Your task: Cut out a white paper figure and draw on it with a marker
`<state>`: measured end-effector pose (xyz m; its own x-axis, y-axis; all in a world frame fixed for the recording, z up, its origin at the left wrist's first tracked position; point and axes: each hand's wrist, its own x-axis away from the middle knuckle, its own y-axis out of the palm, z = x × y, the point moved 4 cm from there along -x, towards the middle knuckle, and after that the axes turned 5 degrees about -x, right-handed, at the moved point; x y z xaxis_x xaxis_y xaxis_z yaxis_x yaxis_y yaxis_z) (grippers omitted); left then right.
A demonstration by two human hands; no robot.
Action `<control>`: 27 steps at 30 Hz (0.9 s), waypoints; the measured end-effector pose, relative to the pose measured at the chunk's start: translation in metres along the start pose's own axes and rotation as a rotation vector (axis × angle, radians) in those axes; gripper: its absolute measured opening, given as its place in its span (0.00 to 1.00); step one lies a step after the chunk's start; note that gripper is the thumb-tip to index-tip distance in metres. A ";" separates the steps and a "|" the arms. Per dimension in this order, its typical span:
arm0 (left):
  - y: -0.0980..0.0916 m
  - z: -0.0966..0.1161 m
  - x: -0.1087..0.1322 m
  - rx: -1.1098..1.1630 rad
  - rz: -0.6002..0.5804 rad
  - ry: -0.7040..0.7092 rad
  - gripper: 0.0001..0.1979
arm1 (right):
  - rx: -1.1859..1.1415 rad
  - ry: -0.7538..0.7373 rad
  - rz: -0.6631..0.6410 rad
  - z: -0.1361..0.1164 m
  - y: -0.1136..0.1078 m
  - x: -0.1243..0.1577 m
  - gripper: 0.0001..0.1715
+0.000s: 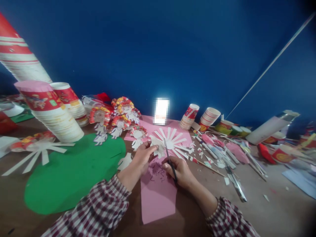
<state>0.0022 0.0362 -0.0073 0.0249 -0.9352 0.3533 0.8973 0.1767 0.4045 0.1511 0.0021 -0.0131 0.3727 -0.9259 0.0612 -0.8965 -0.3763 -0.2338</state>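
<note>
My left hand (145, 154) pinches a small white paper cutout (158, 148) between thumb and fingers. In my right hand (181, 172) is a pair of scissors (172, 167) with dark handles, its blades pointing up beside the cutout's right edge. Whether the blades touch the paper I cannot tell. Below both hands lies a pink paper sheet (158, 200) with dark drawn lines. Just behind the hands, a paper cup cut into white strips (170, 144) is spread out like a sunburst on more pink paper (189, 137).
Green paper (74, 177) lies at left, near stacked paper cups (49, 113). Several paper figures with curled red-and-yellow rings (120, 123) sit behind. Cup stacks (208, 118), markers (209, 149), a cutter knife (237, 186) and scraps occupy the right. A blue wall (158, 49) rises behind the table.
</note>
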 end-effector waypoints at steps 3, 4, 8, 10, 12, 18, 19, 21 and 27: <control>0.001 -0.002 -0.001 0.005 -0.025 -0.001 0.16 | -0.014 0.001 0.001 0.001 0.000 0.000 0.22; 0.002 -0.002 -0.001 0.011 -0.037 -0.002 0.16 | -0.020 0.003 0.003 0.001 0.000 0.000 0.22; 0.003 -0.004 0.000 0.047 -0.034 -0.029 0.15 | -0.044 0.028 0.007 0.003 0.000 0.000 0.22; 0.003 -0.004 0.001 0.053 -0.023 -0.050 0.15 | -0.050 0.035 0.003 0.003 0.001 0.000 0.22; 0.003 -0.004 0.002 0.051 -0.016 -0.065 0.14 | -0.040 0.030 -0.002 0.001 0.001 0.000 0.21; 0.001 -0.005 0.001 0.033 -0.005 -0.051 0.12 | 0.016 0.005 -0.008 -0.001 -0.001 0.000 0.22; 0.001 -0.005 0.001 0.027 -0.001 -0.040 0.12 | 0.014 0.007 -0.010 0.000 -0.001 0.000 0.22; 0.001 -0.005 0.000 0.014 0.015 -0.038 0.11 | 0.009 0.014 -0.010 0.001 -0.001 0.000 0.22; 0.001 -0.007 0.000 -0.037 -0.027 -0.037 0.14 | 0.034 0.025 0.003 0.003 -0.001 0.000 0.22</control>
<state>0.0062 0.0344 -0.0125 -0.0154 -0.9275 0.3735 0.9134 0.1390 0.3827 0.1523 0.0030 -0.0155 0.3638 -0.9276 0.0850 -0.8886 -0.3730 -0.2670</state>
